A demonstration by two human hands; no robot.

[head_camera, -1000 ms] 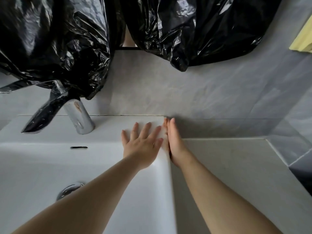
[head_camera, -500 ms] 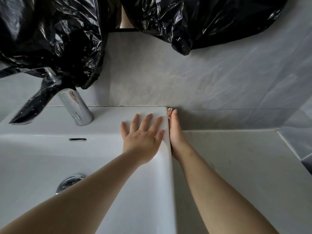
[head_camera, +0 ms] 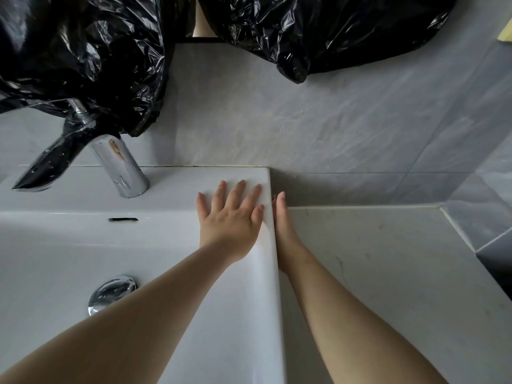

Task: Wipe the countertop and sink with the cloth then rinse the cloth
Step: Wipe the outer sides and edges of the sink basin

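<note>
White sink [head_camera: 177,184]: left hand [head_camera: 231,223] spread flat on rim corner; right hand [head_camera: 282,225] straight-fingered along outer edge, countertop [head_camera: 374,259] beside.

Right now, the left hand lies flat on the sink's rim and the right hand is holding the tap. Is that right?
Not quite. The left hand does lie flat on the rim of the sink, but the right hand is not on the tap. It stands edge-on with straight fingers against the sink's outer side, down by the countertop. The head view shows it.
</note>
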